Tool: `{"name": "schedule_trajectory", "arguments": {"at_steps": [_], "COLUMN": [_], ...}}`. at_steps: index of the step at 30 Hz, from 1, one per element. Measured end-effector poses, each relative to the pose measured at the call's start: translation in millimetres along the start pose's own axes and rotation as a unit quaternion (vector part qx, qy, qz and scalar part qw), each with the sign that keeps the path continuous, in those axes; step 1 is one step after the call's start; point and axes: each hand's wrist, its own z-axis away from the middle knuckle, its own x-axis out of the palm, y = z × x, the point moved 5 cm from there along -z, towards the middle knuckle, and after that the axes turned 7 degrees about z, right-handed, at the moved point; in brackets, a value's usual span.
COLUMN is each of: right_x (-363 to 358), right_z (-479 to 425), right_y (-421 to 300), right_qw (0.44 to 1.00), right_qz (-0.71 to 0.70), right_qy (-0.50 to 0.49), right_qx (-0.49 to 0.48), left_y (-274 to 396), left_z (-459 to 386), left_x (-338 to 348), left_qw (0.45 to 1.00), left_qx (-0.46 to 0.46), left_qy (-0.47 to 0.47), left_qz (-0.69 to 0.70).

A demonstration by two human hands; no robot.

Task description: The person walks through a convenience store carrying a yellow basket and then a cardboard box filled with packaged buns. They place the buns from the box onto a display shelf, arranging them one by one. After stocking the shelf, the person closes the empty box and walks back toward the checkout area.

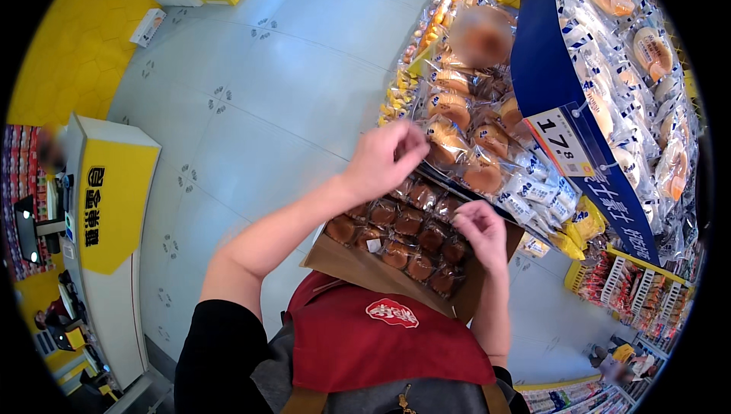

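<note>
An opened cardboard box [394, 274] rests in front of me, filled with rows of brown cakes [408, 221] in clear wrappers. My left hand [391, 154] is raised at the edge of the display bin, beside a wrapped round cake [447, 143]; its fingers are curled, and whether they hold a wrapper is unclear. Over the right side of the box is my right hand [482, 228], fingers bent above the brown cakes; I cannot tell if it touches one. Paler wrapped round cakes [449, 107] are heaped in the bin beyond the box.
A blue sign board with a price card [562, 143] divides the bin from more wrapped pastries [599, 106]. Small blue-and-white packets [537, 183] lie near yellow ones [583, 223]. A yellow-and-white counter [117, 197] stands left. Several people are at the lower right, near low shelves.
</note>
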Motion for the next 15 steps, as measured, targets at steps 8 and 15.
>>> {"name": "schedule_trajectory", "arguments": {"at_steps": [8, 15], "right_x": [79, 89], "right_z": [4, 15], "right_y": [120, 129], "right_qw": [0.969, 0.965], "right_qz": [0.205, 0.213], "right_qy": [-0.084, -0.105], "right_qx": [0.108, 0.109], "left_y": [-159, -287], "left_z": [121, 69], "left_x": [66, 63], "left_qw": [0.838, 0.803], "left_qx": [-0.361, -0.335], "left_qy": [-0.219, -0.173], "left_qz": [-0.344, -0.462]}}
